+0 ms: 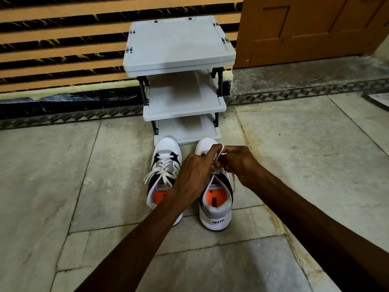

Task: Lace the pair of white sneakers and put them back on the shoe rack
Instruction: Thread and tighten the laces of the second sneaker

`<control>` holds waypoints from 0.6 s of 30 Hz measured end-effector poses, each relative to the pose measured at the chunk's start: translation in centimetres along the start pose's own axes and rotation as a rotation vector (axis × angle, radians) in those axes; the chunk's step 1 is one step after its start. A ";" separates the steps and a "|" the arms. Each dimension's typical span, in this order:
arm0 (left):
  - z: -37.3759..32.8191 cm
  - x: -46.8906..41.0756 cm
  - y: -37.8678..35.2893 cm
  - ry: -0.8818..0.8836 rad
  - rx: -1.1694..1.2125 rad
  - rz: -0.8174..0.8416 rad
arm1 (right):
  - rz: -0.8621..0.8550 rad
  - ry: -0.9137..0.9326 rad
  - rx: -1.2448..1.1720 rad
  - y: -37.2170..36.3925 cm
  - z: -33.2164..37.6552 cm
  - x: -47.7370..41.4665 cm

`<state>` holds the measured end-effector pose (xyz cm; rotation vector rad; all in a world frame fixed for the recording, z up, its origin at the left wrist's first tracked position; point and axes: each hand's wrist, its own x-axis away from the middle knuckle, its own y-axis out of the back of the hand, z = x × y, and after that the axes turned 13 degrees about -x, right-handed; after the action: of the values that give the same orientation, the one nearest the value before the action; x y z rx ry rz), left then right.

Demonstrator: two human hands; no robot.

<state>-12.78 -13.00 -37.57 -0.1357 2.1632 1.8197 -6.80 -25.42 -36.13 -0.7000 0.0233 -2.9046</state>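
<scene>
Two white sneakers with black panels and orange insoles stand side by side on the stone floor, toes toward the shoe rack (181, 106). The left sneaker (163, 175) has its white lace crossed through the eyelets, with a loose end trailing off its left side. Over the right sneaker (215, 209), my left hand (194, 173) and my right hand (240, 161) meet above the tongue. Both pinch the white lace (220, 151), which loops up between the fingertips. My hands hide this shoe's eyelets.
The grey plastic rack has three bare shelves and stands against a striped orange and black wall. A brown wooden door (305, 28) is at the upper right. Grey stone floor slabs spread to the left, right and front of the shoes.
</scene>
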 end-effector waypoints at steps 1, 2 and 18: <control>0.2 0.0 0.0 -0.008 0.007 0.005 | -0.010 -0.020 -0.032 0.1 0.0 -0.1; 0.3 0.0 0.0 -0.008 0.020 0.016 | -0.013 -0.039 -0.070 0.2 -0.1 -0.2; 2.8 0.0 -1.1 0.092 0.145 0.042 | 0.205 -0.034 -0.177 0.6 -0.1 0.0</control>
<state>-12.01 -10.50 -38.99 -0.1450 2.3699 1.7030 -6.77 -26.01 -36.28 -0.7277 0.3312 -2.7160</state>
